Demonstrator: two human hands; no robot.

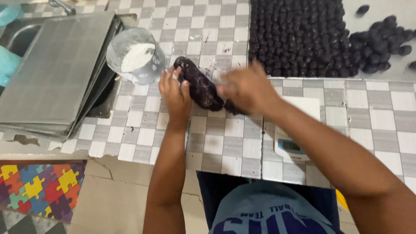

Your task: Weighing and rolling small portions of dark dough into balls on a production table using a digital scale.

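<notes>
A long lump of dark, almost black dough [200,84] lies on the grey-and-white checked counter [225,138]. My left hand [174,92] presses against its left side, fingers on the lump. My right hand [245,89], blurred by motion, grips the dough's right end. A tray [392,11] at the top right holds many small dark dough balls [299,37] in tight rows, with a loose heap of balls [379,45] beside them.
A clear tub of white flour [135,56] stands just left of the dough. Stacked grey metal trays [56,71] lie over a sink at the left. A white kitchen scale [294,138] sits under my right forearm. A coloured puzzle mat [41,186] covers the floor.
</notes>
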